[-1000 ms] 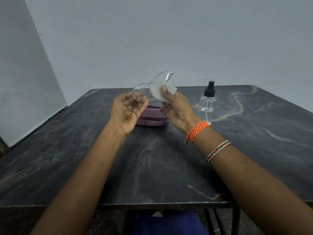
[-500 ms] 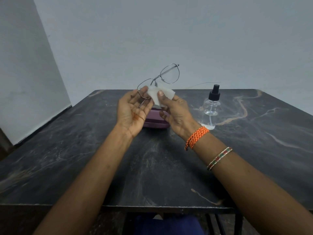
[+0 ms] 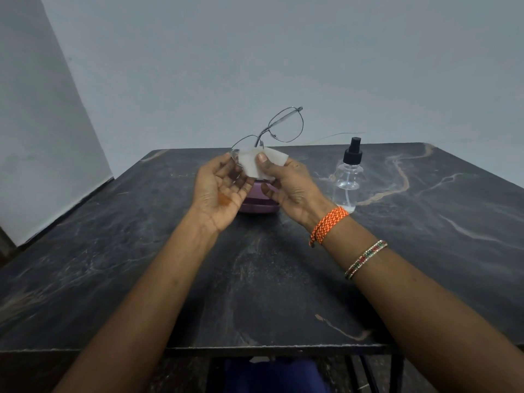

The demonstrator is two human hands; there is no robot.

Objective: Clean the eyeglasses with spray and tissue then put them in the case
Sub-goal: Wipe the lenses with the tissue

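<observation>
— where do we stand with the thin silver wire-framed eyeglasses [image 3: 272, 131]?

— we hold them up over the far middle of the dark marbled stone desk [image 3: 283, 293]. our left hand [image 3: 219, 188] cups the lower lens from underneath, fingers loosely curled round its rim, and our right hand [image 3: 289, 182] pinches the small white square of tissue [image 3: 259, 163] onto that same lens with the thumb. the other lens sticks up free toward one o'clock.

— what could go wrong?

— we think the frame could twist. all our grip is on one lens, so hard rubbing would lever the thin bridge. the lens could also slip from the left hand and drop onto the purple oval hard case [image 3: 259, 201], which sits closed on the desk right beneath our hands. the clear plastic spray bottle with a black nozzle [image 3: 348, 180] stands at three o'clock from the hands, near our right wrist; a wide elbow swing might tip it.

— and against a second ago?

— then the tissue covered the upper lens, with the frame lower and flatter. now the tissue is on the lower lens, and the frame is tilted up. bottle and case have not moved.
</observation>
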